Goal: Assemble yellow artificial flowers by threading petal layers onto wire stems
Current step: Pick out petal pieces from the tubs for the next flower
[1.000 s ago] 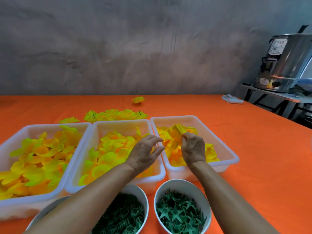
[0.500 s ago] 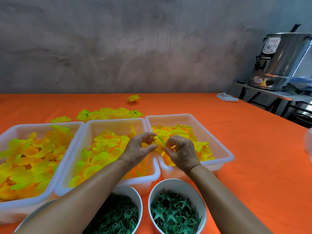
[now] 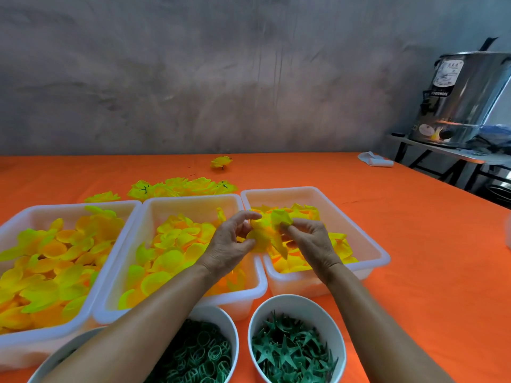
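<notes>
Grip: your left hand (image 3: 226, 244) and right hand (image 3: 312, 241) both pinch one yellow petal layer (image 3: 269, 230), fingers curled round it, held above the gap between the middle tray (image 3: 190, 200) and right tray (image 3: 367, 239). Trays: three white, loose petals in each. Near bowls: green rings (image 3: 199, 355), green star pieces (image 3: 287, 352). Beyond the trays: finished flowers (image 3: 179, 186) on the orange table (image 3: 414, 272).
</notes>
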Tool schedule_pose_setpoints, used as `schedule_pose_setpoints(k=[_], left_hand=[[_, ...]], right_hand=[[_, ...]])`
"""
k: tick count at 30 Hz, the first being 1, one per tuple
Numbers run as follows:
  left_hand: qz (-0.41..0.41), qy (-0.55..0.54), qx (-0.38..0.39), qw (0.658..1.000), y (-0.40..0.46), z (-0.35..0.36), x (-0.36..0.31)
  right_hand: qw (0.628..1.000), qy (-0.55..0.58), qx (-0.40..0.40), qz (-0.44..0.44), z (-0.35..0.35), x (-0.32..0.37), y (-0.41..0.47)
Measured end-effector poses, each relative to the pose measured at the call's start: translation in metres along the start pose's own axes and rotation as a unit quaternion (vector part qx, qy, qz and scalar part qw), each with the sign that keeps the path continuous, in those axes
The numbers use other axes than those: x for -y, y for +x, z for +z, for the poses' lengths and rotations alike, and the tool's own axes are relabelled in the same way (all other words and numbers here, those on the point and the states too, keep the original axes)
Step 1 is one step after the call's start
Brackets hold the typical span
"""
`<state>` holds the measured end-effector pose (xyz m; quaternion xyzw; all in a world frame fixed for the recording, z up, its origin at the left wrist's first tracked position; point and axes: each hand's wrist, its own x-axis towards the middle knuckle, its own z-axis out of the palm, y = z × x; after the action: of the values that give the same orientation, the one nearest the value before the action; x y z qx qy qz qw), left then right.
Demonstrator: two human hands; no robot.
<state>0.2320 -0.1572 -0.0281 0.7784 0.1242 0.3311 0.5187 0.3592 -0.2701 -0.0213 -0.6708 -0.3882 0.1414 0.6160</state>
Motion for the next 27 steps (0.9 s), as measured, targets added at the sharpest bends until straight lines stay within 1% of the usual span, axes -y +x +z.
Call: schedule_pose_setpoints(k=[6, 10, 12, 15, 17, 19, 23, 27], left_hand=[[0.011, 0.002, 0.002, 1.000, -0.001, -0.001, 0.001], [0.028, 0.050, -0.006, 0.998, -0.002, -0.002, -0.001], [0.031, 0.043, -0.014, 0.998, -0.003, -0.002, -0.004], [0.034, 0.034, -0.027, 0.998, -0.004, -0.003, -0.006], [0.021, 0.006, -0.042, 0.999, -0.003, -0.004, -0.006], [0.009, -0.019, -0.058, 0.998, -0.002, -0.003, -0.005], [0.017, -0.025, -0.075, 0.997, -0.001, -0.001, -0.005], [0.016, -0.043, -0.106, 0.993, 0.001, -0.004, -0.003]], right_hand=[[0.999, 0.037, -0.026, -0.014, -0.003, -0.003, 0.002], [0.995, 0.074, -0.059, -0.016, -0.003, -0.003, 0.003], [0.993, 0.089, -0.071, -0.013, -0.003, -0.003, 0.005], [0.994, 0.078, -0.079, -0.002, -0.003, -0.006, 0.007], [0.992, 0.080, -0.095, 0.008, -0.004, -0.009, 0.009], [0.990, 0.086, -0.114, 0.015, -0.005, -0.009, 0.008], [0.983, 0.086, -0.164, 0.016, -0.008, -0.010, 0.008], [0.969, 0.073, -0.236, 0.022, -0.010, -0.013, 0.009]])
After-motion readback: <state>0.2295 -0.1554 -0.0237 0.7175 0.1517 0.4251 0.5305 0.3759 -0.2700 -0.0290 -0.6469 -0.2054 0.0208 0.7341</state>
